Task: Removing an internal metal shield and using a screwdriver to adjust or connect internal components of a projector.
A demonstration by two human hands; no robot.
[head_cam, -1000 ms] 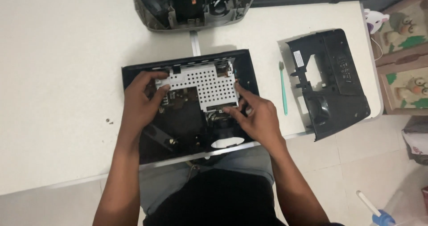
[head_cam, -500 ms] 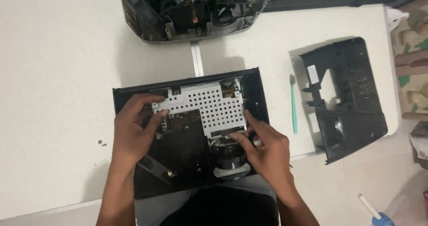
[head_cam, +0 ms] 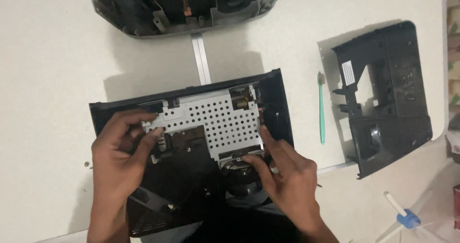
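Note:
An opened black device case point(head_cam: 278, 104) lies on the white table point(head_cam: 48, 70) in front of me, with a perforated silver metal shield plate point(head_cam: 215, 118) inside it. My left hand point(head_cam: 120, 152) grips the plate's left edge with its fingertips. My right hand point(head_cam: 287, 176) pinches the plate's lower right corner, thumb along the right edge. Below the plate a round dark part shows between my hands.
A second opened dark device shell point(head_cam: 158, 13) sits at the table's far edge. A black plastic cover point(head_cam: 388, 94) lies at the right, overhanging the table corner. A green toothbrush point(head_cam: 321, 109) lies between it and the case. A white and blue brush point(head_cam: 400, 212) lies on the floor.
The view has shifted closer and lower over the case. Both hands stay on the metal plate; the left hand's fingers have closed onto its left edge.

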